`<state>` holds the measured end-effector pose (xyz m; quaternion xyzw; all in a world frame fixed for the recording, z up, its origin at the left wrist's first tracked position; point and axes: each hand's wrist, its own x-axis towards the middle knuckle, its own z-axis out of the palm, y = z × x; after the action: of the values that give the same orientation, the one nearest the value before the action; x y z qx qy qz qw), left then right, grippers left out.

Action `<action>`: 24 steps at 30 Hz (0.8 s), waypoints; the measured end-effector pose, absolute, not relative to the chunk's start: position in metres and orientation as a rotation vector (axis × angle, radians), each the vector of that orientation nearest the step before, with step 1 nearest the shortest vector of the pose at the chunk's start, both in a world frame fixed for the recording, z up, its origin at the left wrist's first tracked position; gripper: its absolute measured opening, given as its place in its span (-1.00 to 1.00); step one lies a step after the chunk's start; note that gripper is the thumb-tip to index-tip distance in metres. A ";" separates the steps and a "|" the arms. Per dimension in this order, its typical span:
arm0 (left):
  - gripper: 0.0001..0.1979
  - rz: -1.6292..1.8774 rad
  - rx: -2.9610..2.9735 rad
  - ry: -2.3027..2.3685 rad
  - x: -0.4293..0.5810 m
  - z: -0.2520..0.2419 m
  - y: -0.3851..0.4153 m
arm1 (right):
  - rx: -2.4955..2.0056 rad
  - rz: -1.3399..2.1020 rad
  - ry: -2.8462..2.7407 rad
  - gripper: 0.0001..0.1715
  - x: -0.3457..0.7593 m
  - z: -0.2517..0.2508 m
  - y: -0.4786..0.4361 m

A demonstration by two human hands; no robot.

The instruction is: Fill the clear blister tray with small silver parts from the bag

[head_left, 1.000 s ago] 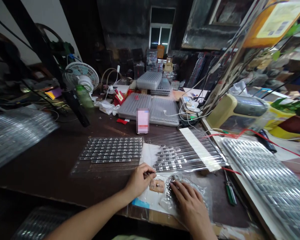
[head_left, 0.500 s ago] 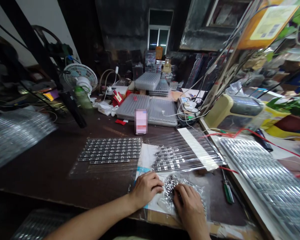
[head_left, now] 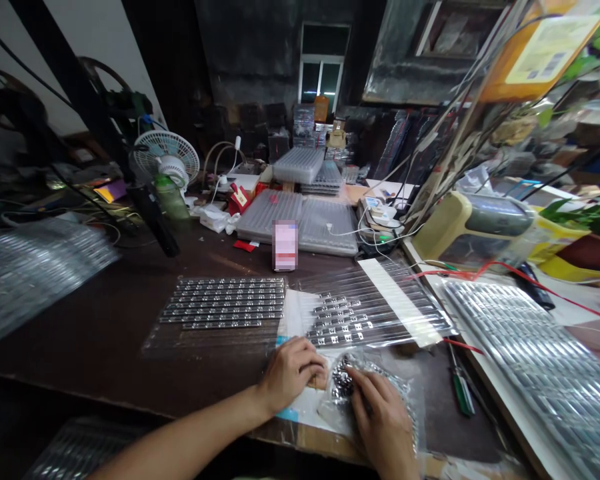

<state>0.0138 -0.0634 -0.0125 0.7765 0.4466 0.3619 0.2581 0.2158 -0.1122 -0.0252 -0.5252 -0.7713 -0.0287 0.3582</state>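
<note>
A clear plastic bag [head_left: 330,407] lies open near the table's front edge, full of small shiny metal parts [head_left: 341,377]. My right hand [head_left: 383,407] rests over the bag, its bent fingertips among the parts; what they grip is too small to make out. Just left of the bag is my left hand [head_left: 295,373], fingers curled toward the thumb, their contents hidden. Beyond the hands lies a clear ribbed tray [head_left: 395,300] with short rows of metal pieces [head_left: 337,320] at its left end. Another tray, at left, carries longer rows of metal pieces [head_left: 225,303].
A pale strip [head_left: 400,303] crosses the right tray. A green-handled screwdriver [head_left: 463,395] lies to the right of the bag. Stacked clear trays stand at left [head_left: 45,267] and right [head_left: 535,360]. A phone [head_left: 285,247] stands upright behind, near a white fan [head_left: 167,157].
My right hand's index finger has stretched forward onto the metal parts. My left hand stays almost in place, its thumb shifted slightly. The whole view has moved a little.
</note>
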 end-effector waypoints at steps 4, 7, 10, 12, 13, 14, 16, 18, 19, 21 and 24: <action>-0.94 0.987 2.154 1.616 -0.018 0.000 -0.037 | -1.361 0.020 -1.989 -0.78 0.201 -0.024 -0.110; -0.96 0.944 2.188 1.804 -0.046 -0.003 -0.025 | -1.399 0.034 -1.998 -0.76 0.185 -0.023 -0.106; -0.94 0.922 2.210 1.877 -0.068 -0.010 -0.025 | -1.412 0.001 -2.003 -0.72 0.171 -0.022 -0.102; -0.92 0.933 2.213 1.912 -0.076 -0.012 -0.028 | -1.416 -0.017 -2.005 -0.71 0.166 -0.023 -0.101; -0.90 0.945 2.211 1.919 -0.077 -0.011 -0.030 | -1.418 -0.021 -2.008 -0.72 0.165 -0.024 -0.100; -0.89 0.956 2.210 1.908 -0.076 -0.009 -0.030 | -1.420 -0.023 -2.013 -0.73 0.164 -0.025 -0.100; -0.89 0.960 2.228 1.812 -0.066 -0.003 -0.029 | -1.433 -0.023 -2.032 -0.77 0.163 -0.028 -0.100; -0.89 0.925 2.257 1.659 -0.046 0.003 -0.025 | -1.449 -0.033 -2.057 -0.81 0.163 -0.031 -0.101; -0.90 0.900 2.267 1.587 -0.034 0.006 -0.023 | -1.456 -0.043 -2.076 -0.82 0.164 -0.033 -0.101; -0.94 0.853 2.270 1.495 -0.011 0.007 -0.018 | -1.453 -0.089 -2.125 -0.81 0.169 -0.035 -0.101; -0.95 0.796 2.251 1.455 0.013 0.005 -0.014 | -1.382 -0.269 -2.219 -0.64 0.187 -0.035 -0.102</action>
<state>0.0127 -0.0136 0.0050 0.7930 0.5128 0.2804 0.1719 0.1872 -0.1017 -0.0353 -0.5086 -0.8167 -0.0991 0.2539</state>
